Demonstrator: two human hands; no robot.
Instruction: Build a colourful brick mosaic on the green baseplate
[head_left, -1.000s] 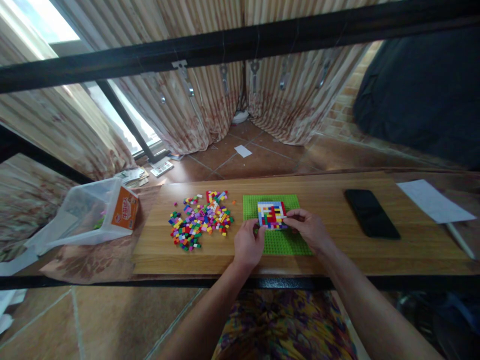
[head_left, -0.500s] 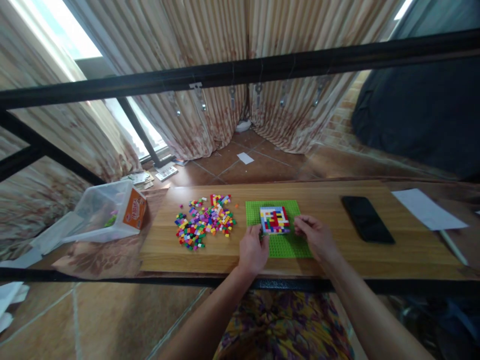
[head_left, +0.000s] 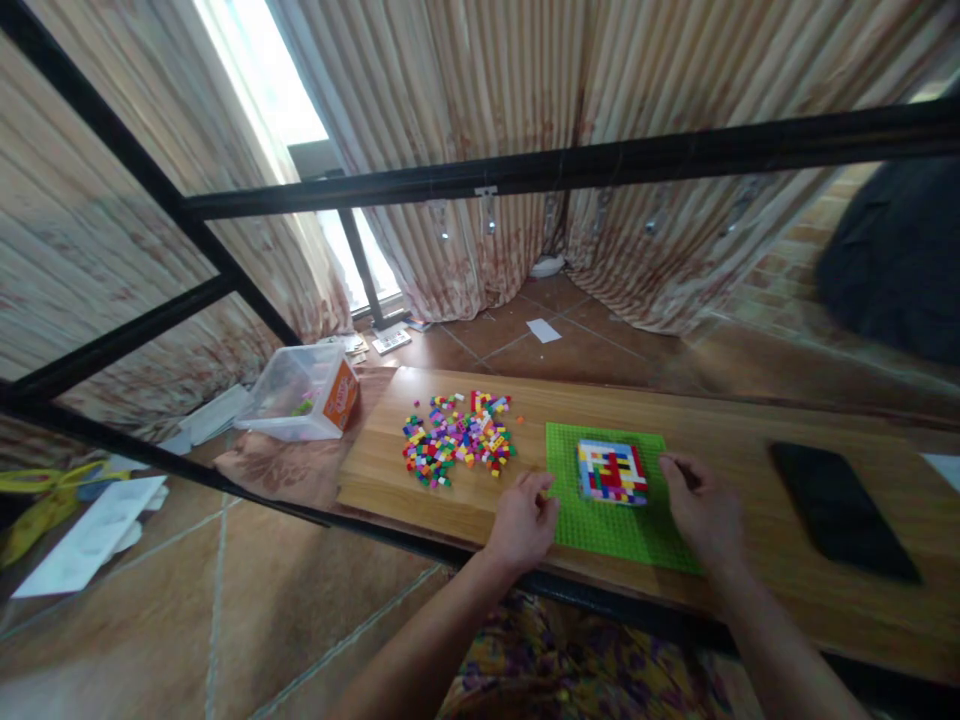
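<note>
On the green baseplate [head_left: 600, 530] sits a square build of toy bricks [head_left: 613, 472], with pale blue and white edges and red, yellow and other bricks inside. My left hand [head_left: 523, 522] is at the plate's left edge, apart from the build. Its fingers are curled in, and whatever they hold, if anything, is hidden. Just right of the build, my right hand [head_left: 703, 508] hovers over the plate's right side. Thumb and fingers are pressed together there; anything between them is too small to make out. Loose bricks [head_left: 457, 440] in many colours lie spread to the left.
A black phone [head_left: 844, 510] lies on the wooden board [head_left: 720, 420] to the right. Past the board's left end stands a clear plastic box [head_left: 296, 390] with an orange label. A black metal bar [head_left: 525, 172] crosses beyond the board, before curtains.
My view has swung left, so the board appears farther right and tilted. My left hand has drawn away from the build toward the loose bricks. My right hand stays beside the build.
</note>
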